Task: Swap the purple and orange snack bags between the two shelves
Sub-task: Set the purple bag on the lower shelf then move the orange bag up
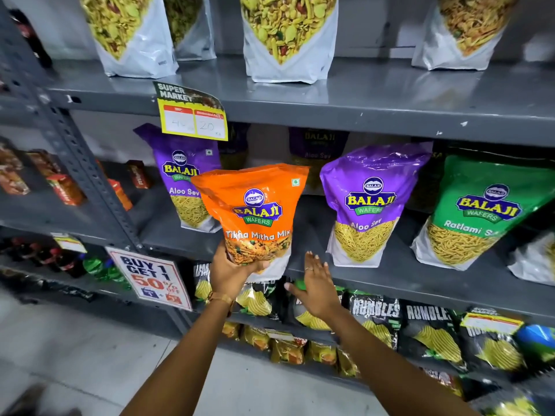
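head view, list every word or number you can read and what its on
"BALAJI WAFERS", "Tikha Mitha Mix": orange bag, held by the left hand.
"BALAJI WAFERS", "Aloo Sev": purple bag on the left and purple bag on the right.
"BALAJI WAFERS", "Ratlami S...", cut off: green bag.
"SUPER MARKET", "20": yellow price tag; its small print is blurred.
"BUY 1 GET 1 50% OFF": white sign.
"RUMBLES": black chip bags.
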Action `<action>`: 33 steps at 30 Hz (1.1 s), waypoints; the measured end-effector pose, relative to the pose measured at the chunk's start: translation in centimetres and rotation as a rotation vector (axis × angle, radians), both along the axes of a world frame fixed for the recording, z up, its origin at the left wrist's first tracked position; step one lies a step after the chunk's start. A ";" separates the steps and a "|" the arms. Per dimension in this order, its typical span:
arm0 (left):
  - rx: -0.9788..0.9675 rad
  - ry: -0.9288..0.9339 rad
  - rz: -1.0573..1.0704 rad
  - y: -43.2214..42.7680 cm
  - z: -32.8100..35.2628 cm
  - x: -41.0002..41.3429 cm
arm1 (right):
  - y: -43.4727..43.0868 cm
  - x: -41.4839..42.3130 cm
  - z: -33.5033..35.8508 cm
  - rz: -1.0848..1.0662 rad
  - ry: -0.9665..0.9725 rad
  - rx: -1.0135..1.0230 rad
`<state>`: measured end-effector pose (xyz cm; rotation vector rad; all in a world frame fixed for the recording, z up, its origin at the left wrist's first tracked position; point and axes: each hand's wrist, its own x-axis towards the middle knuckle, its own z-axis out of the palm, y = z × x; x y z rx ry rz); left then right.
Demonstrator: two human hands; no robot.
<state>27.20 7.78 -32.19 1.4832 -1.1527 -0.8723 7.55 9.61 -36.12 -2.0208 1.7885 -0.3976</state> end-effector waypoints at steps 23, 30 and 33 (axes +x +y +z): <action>-0.318 -0.299 -0.477 14.5 19.5 -7.4 | 16.9 -7.7 20.3 -0.102 -0.958 -0.440; -0.686 -0.291 -0.469 8.5 28.9 -14.6 | 12.8 -13.8 30.4 -0.078 -0.963 -0.743; -0.761 -0.278 -0.452 5.6 31.7 -17.3 | 10.1 -16.9 33.7 -0.070 -0.908 -0.765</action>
